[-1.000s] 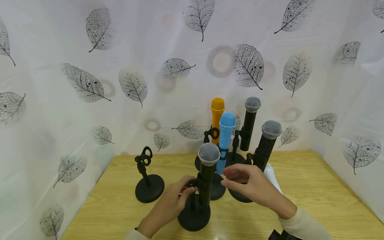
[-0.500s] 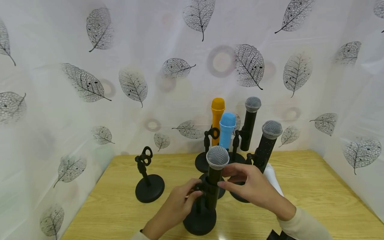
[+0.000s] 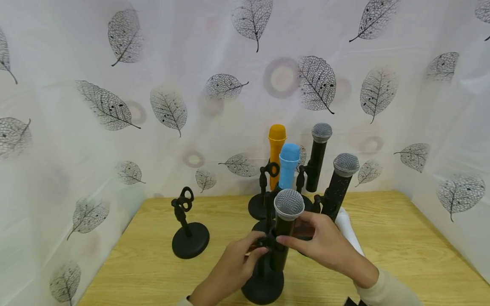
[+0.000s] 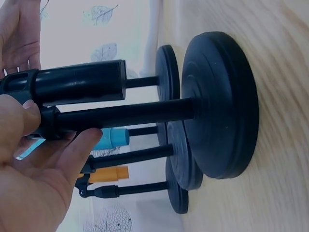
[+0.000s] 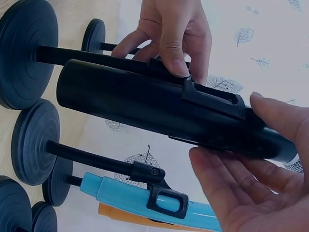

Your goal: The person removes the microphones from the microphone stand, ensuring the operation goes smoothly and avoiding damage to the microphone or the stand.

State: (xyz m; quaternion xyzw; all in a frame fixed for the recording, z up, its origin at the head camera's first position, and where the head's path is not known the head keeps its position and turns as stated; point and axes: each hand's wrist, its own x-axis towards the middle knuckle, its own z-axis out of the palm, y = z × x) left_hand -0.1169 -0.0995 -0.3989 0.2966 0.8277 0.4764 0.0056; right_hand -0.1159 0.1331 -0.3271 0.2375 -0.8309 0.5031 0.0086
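1. Your left hand [image 3: 233,265] is curled, thumb and fingers pinching the upper part of a round-based black stand [image 3: 263,288] near its clip [image 5: 215,100].
2. Your right hand [image 3: 325,242] is partly closed, thumb and fingers spanning a black cylindrical microphone with a silver mesh head [image 3: 285,228].
3. That microphone sits in the clip, tilted, between your hands, above the near part of the light wood-grain table [image 3: 145,272] (whether the base touches it, I cannot tell).
4. Beyond are a sky-blue microphone [image 3: 289,168] and an orange microphone [image 3: 277,148]; rightward, a speckled black microphone [image 3: 337,190] and a plain black microphone [image 3: 317,159].
5. Well apart leftward stands a black ring-clip stand [image 3: 190,240].
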